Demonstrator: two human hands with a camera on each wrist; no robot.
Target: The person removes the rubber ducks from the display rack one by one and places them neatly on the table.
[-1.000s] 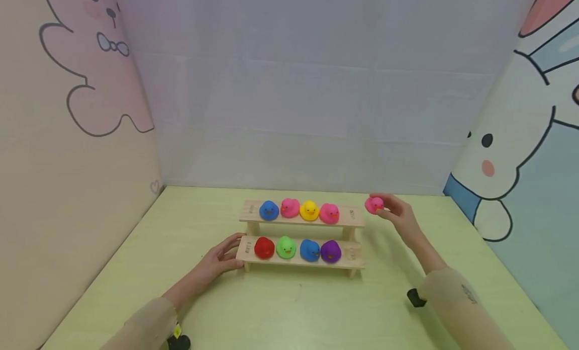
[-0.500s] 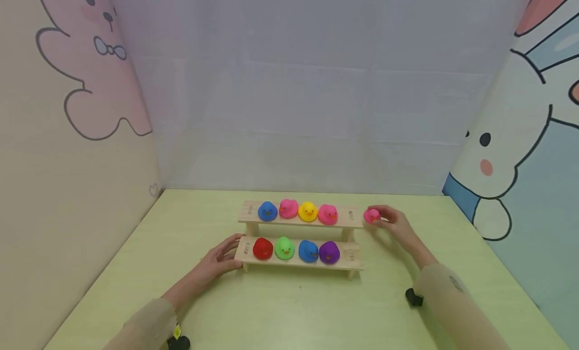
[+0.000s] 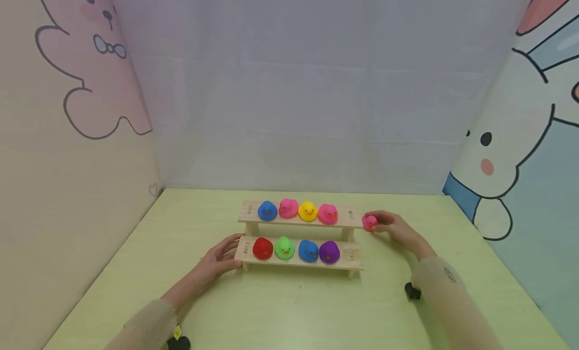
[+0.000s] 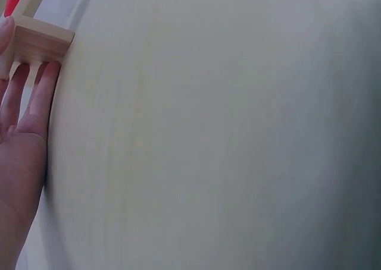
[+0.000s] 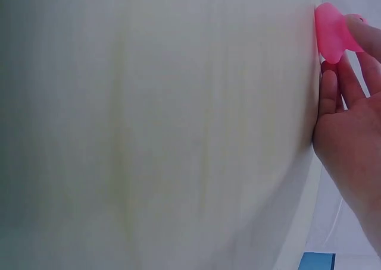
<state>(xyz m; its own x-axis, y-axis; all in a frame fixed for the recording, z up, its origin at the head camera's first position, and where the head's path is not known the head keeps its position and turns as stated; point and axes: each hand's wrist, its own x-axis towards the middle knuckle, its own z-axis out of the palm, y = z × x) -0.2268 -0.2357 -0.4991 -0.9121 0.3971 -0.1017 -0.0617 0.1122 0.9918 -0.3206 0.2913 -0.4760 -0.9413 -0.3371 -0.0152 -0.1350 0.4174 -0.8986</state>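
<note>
A two-step wooden stand (image 3: 280, 262) carries rubber ducks in two rows. On the upper step sit a blue duck (image 3: 267, 211), a pink duck (image 3: 288, 208), a yellow duck (image 3: 308, 211) and another pink duck (image 3: 327, 214). Below are a red duck (image 3: 263, 248), a green duck (image 3: 284, 248), a blue duck (image 3: 308, 251) and a purple duck (image 3: 329, 252). My left hand (image 3: 218, 259) holds the lower step's left end between thumb and fingers. Just right of the upper step, my right hand (image 3: 398, 230) pinches a loose pink duck (image 5: 332, 33), low against the tabletop.
The pale table (image 3: 289, 315) carries the stand near its back edge. A white sheet (image 3: 289, 113) hangs behind it. Side panels with a pink bear (image 3: 95, 78) and a white rabbit (image 3: 497, 154) border it left and right.
My right hand has lowered the loose pink duck from beside the upper step's level to the tabletop, shifting slightly left. My left hand stays at the stand's left end.
</note>
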